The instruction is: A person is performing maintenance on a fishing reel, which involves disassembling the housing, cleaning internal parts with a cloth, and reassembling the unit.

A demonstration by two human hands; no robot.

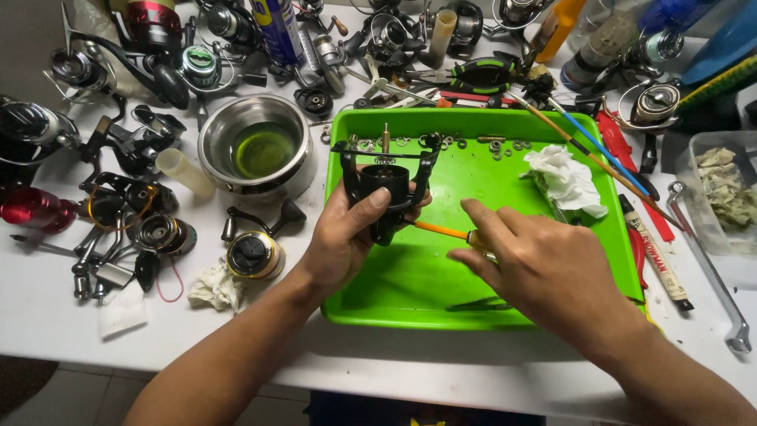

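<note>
We grip the black reel body [384,193] in our left hand [343,241], fingers wrapped around its lower housing, and hold it upright over the green tray [410,276]. Our right hand [536,264] is closed on a small orange-handled tool [443,230], whose tip meets the side of the reel body.

Along the far wall of the tray lie small washers and screws [497,145]; a crumpled white tissue [566,181] lies at the right, and tweezers [479,304] lie near the front rim.

The tray stands on a white table [441,363] close to its near edge. To the left stand a steel bowl [256,146] and several dismantled reels [162,233]; to the right lie a wrench [710,268] and markers. The tray's centre is the only bare working surface.
</note>
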